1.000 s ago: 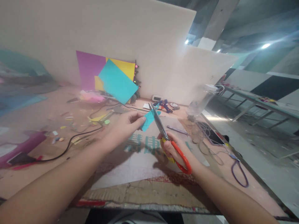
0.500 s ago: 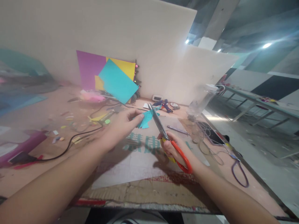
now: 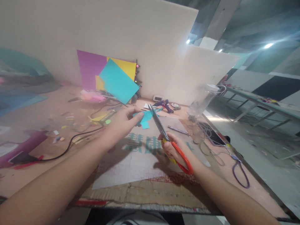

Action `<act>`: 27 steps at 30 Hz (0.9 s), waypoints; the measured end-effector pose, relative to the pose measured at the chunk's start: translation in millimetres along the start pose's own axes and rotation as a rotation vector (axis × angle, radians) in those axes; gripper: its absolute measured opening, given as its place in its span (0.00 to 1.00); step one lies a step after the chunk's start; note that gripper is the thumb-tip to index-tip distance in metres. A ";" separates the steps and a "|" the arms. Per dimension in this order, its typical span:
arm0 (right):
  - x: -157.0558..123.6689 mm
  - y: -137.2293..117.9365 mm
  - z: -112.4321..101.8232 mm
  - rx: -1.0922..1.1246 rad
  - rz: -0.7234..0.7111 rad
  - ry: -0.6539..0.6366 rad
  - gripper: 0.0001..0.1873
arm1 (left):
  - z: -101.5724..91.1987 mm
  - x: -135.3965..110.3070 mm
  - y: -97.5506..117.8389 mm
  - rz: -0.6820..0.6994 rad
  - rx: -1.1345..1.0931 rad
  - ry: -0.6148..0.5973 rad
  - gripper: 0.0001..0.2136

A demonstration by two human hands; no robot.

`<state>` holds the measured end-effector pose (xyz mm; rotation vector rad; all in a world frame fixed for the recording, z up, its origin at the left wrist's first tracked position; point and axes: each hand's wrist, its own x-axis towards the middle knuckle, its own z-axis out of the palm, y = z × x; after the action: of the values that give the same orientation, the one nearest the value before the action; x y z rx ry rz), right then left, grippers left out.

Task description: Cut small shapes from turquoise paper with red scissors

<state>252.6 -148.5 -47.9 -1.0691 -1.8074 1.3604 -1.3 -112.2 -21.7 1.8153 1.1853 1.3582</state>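
Between thumb and fingers, my left hand [image 3: 128, 120] pinches a small ragged piece of turquoise paper [image 3: 146, 117]. My right hand [image 3: 172, 145] is wrapped round scissors [image 3: 159, 122] with orange-red handles, their blades pointing up and away from me. The blades lie close at the right edge of the paper, slightly apart at the tips; I cannot tell whether they touch it. Something yellow shows beneath my right fingers. Below both hands lies a whitish sheet [image 3: 117, 173] with green Chinese characters, on corrugated cardboard [image 3: 138, 195].
Purple, yellow and turquoise sheets [image 3: 119, 82] lean on the back panel. A dark blue glue gun [image 3: 167, 105] lies behind the scissors, a pen [image 3: 179, 130] to their right. A clear jug [image 3: 205, 98] and tangled cords stand right; a black cable [image 3: 70, 140] and scraps lie left.
The turquoise paper has turned a little in my left fingers, and its lower corner now shows as a small squarish flap. My right hand and the scissors have hardly moved.
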 end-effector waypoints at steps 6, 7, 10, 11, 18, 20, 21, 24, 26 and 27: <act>-1.1 -4.1 1.1 0.014 0.010 -0.002 0.34 | 0.1 -0.5 0.2 0.005 -0.006 -0.004 0.16; -1.2 -3.9 1.1 0.013 0.013 -0.001 0.34 | 0.0 -0.4 0.5 0.003 -0.007 0.001 0.16; -1.1 -1.4 0.7 0.008 0.017 0.002 0.33 | -0.8 0.0 1.6 -0.013 -0.005 0.023 0.16; -0.9 -0.2 0.6 0.007 0.017 0.002 0.33 | -1.3 0.2 2.1 -0.019 -0.006 0.031 0.16; -0.1 0.0 2.9 0.055 0.026 0.014 0.33 | 0.4 1.7 7.9 -0.116 -0.169 0.094 0.20; -0.2 -0.4 4.5 0.094 0.025 0.016 0.32 | 6.3 1.1 7.2 -0.150 -0.352 0.108 0.22; -0.4 0.0 5.3 0.121 0.020 0.018 0.32 | 10.2 0.2 6.0 -0.155 -0.430 0.091 0.23; -1.3 3.5 8.1 0.197 -0.015 0.018 0.31 | 22.9 -4.3 1.1 -0.141 -0.481 -0.015 0.22; -2.5 6.1 10.3 0.217 -0.037 0.018 0.31 | 28.7 -7.6 -0.4 -0.119 -0.444 -0.042 0.21; -3.1 6.9 11.4 0.216 -0.042 0.014 0.31 | 30.1 -9.0 0.0 -0.105 -0.421 -0.042 0.20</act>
<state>246.0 -155.5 -57.7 -0.9192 -1.6206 1.4799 26.3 -118.5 -35.2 1.4560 0.8780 1.3793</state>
